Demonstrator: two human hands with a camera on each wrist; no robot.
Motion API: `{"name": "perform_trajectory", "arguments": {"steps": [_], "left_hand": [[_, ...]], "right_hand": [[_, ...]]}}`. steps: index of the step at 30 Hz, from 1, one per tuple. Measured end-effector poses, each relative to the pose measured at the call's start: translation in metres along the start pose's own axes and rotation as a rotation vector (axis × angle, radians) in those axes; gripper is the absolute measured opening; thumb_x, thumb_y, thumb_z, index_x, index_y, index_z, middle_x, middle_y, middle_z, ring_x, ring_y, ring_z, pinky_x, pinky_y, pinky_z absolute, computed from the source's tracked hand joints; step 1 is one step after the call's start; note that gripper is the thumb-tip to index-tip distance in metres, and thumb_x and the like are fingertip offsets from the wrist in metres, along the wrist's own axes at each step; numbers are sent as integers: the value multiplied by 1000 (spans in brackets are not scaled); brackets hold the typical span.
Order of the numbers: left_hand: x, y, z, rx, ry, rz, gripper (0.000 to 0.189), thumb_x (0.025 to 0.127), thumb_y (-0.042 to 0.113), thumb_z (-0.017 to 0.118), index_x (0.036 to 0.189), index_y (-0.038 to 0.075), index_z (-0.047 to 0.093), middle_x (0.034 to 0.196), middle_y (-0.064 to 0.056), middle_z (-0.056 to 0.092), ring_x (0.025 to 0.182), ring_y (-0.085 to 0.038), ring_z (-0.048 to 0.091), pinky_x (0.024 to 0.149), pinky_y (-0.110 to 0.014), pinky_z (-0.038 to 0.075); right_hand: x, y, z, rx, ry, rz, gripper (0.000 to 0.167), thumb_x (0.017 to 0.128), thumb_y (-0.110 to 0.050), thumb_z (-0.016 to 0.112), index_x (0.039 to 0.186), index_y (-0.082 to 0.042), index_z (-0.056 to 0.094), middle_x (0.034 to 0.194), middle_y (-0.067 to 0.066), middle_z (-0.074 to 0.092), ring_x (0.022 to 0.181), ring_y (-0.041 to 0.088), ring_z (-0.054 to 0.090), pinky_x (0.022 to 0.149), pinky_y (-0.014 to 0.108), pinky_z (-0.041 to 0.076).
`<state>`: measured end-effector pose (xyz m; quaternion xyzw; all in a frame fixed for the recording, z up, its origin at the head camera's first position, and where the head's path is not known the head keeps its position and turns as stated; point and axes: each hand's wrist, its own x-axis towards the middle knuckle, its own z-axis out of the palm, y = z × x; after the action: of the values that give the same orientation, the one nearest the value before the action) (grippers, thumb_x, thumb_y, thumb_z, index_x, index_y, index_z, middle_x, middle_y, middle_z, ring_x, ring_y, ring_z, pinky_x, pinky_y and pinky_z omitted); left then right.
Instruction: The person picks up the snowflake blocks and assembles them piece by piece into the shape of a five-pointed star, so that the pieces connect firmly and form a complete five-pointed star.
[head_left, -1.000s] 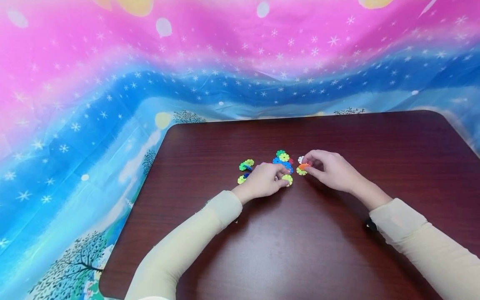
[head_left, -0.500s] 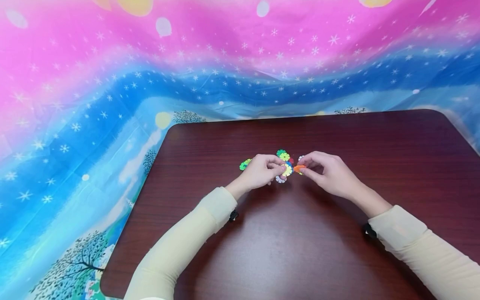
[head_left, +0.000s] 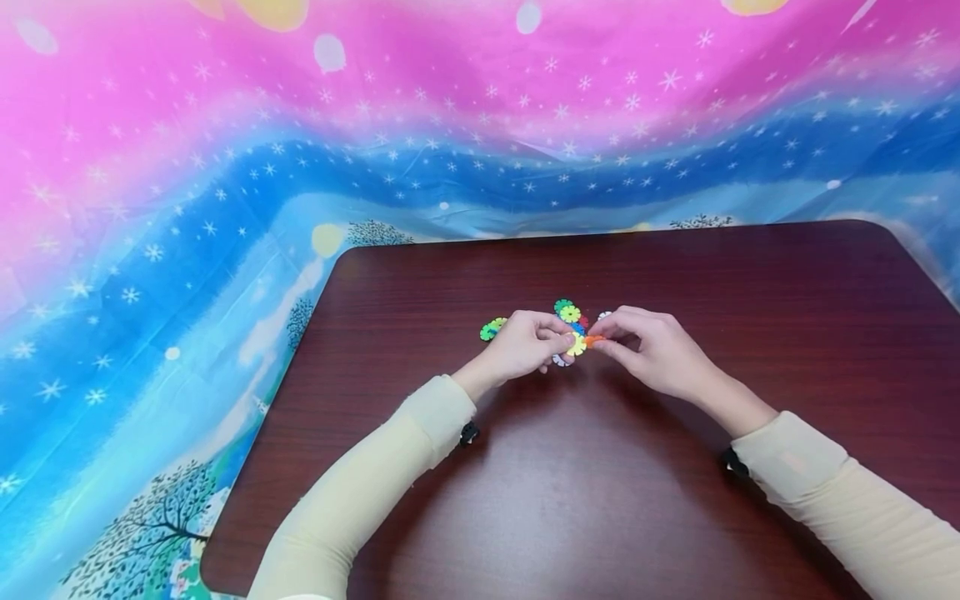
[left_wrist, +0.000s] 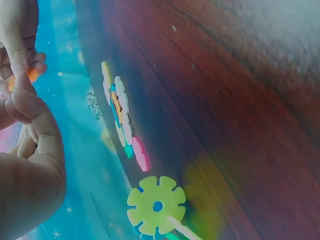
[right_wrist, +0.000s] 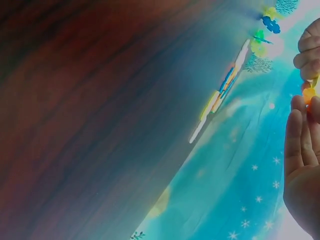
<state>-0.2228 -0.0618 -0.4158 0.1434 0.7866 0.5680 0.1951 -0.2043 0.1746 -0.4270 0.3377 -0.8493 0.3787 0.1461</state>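
In the head view my left hand (head_left: 521, 343) pinches a yellow notched plastic disc (head_left: 577, 344) between thumb and fingers, its face turned up toward the camera. My right hand (head_left: 663, 348) pinches an orange notched disc (head_left: 595, 341) by its far side, so that it appears edge-on. The two discs meet edge to edge above the table, with both sets of fingertips close together. From the right wrist view the orange disc (right_wrist: 309, 95) shows between the two hands, and a sliver of yellow stands just above it. Fingers cover much of both discs.
Several loose discs lie beneath and behind the hands on the dark wooden table (head_left: 600, 500), among them a green disc (head_left: 562, 306) and a white disc (head_left: 560, 361). Joined green and yellow discs (head_left: 491, 330) lie farther left. A printed cloth (head_left: 480, 133) hangs behind the table.
My left hand has lifted the yellow disc from the table and turned its fingers right. My right hand has brought the orange disc slightly left, up against the yellow one.
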Motion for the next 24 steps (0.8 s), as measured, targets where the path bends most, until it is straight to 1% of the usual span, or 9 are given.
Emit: {"name": "perform_trajectory", "arguments": {"steps": [4,8,10,13,16,19,21,23,24], "left_hand": [[-1,1,1,-34,8,-14,14,97,14,76,106,4,76,82,-6,77,84,-49,68,57,-26,56],[-1,3,2,-99,10,-35,12,96,9,76,104,0,76,81,-9,76,88,-52,66,59,-27,57],[-2,4,2,-118,11,-40,12,95,8,76,103,-1,76,80,-10,76,90,-54,65,59,-27,57],[-4,5,1,-110,21,-41,14,96,9,76,105,-1,75,81,-10,76,89,-53,66,60,-27,58],[-7,5,-3,-100,38,-39,15,96,11,76,106,-1,75,82,-10,76,86,-52,65,59,-26,57],[-9,4,-8,-91,64,-35,16,96,12,76,107,1,75,84,-10,77,76,-46,63,58,-26,56],[-10,2,-12,-84,83,-27,17,97,12,75,108,0,75,84,-11,77,67,-36,62,57,-26,55],[-10,0,-17,-76,105,-18,17,97,12,74,109,-1,75,83,-11,77,60,-24,60,56,-26,55],[-11,-2,-19,-69,114,-15,17,98,11,73,109,-1,74,83,-11,77,59,-21,58,56,-27,55]], "right_hand": [[1,-1,1,0,10,-13,34,80,5,87,104,-18,78,94,-11,72,82,4,68,70,18,55],[1,-4,3,30,14,-21,34,80,5,87,103,-17,78,93,-10,72,80,5,67,71,16,55],[1,-5,4,42,19,-28,33,79,5,87,103,-17,78,93,-11,72,79,5,67,70,16,55],[3,-5,4,54,19,-36,31,80,2,87,103,-17,78,94,-12,72,79,5,67,70,18,56],[7,-3,4,56,-11,-32,30,83,-5,88,108,-18,78,96,-13,72,82,5,68,68,22,57],[11,2,0,41,-45,-5,34,84,-14,89,115,-19,76,102,-9,72,86,8,69,66,30,59],[13,8,-4,-3,-55,31,35,85,-17,88,118,-19,75,106,-6,73,88,10,69,67,37,59],[15,18,-9,-65,-73,88,33,87,-17,86,118,-17,75,108,-2,72,90,13,69,72,42,59],[16,23,-11,-97,-94,126,31,89,-16,84,118,-16,75,109,0,72,92,15,68,75,44,58]]}}
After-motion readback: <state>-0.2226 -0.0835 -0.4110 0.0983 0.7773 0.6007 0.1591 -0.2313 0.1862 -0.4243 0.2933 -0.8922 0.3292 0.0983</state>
